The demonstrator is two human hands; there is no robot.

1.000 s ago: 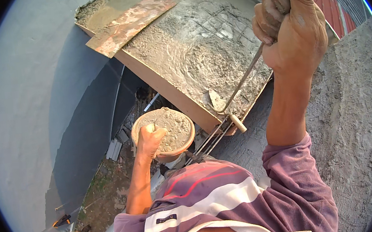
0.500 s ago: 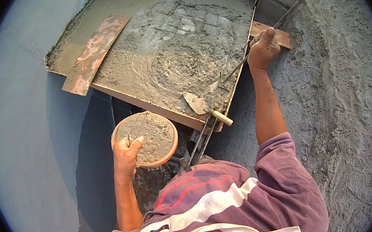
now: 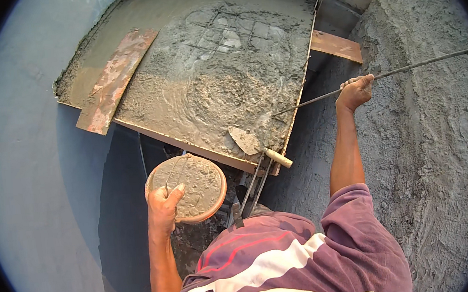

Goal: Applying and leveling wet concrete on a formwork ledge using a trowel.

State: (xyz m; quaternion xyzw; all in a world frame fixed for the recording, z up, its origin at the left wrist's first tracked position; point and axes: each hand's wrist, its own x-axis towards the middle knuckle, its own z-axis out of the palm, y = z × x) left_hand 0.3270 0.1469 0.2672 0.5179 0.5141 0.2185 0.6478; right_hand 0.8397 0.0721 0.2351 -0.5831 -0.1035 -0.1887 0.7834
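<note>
My left hand is closed round the wire handle of a bucket filled with wet concrete. The bucket hangs beside the near edge of the concrete slab. Out to the right, my right hand grips a long thin metal rod. A small hook shows at the rod's left end, over the slab's right edge, while the other end runs off toward the right rim. A trowel with a pale wooden handle lies on the slab's near right corner, touched by neither hand.
Wet concrete covers the slab, with a rebar grid partly showing. A stained board lies across its left side. Another plank sticks out at the right. A smooth wall stands left, a rough plastered wall right.
My right hand has moved right and down, swinging the rod from a steep slant to nearly level. The bucket in my left hand has shifted slightly down in the picture.
</note>
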